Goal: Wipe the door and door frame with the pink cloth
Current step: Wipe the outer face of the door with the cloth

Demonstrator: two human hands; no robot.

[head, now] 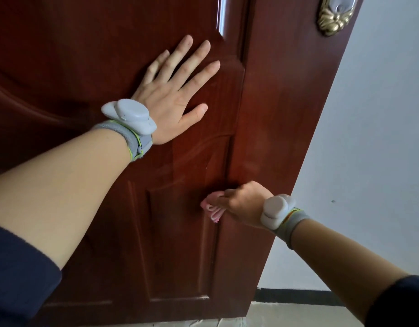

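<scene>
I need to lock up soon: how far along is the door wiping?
Done: faint smears above the lower panel suggest some wiping there. In hand: the right hand holds the pink cloth against the door at that panel's edge; the left hand lies flat on the door. Left: the door frame is not in view.

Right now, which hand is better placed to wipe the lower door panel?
The right hand: it grips the cloth against the lower panel of the door. The left hand lies flat and open higher up, with no cloth.
</scene>
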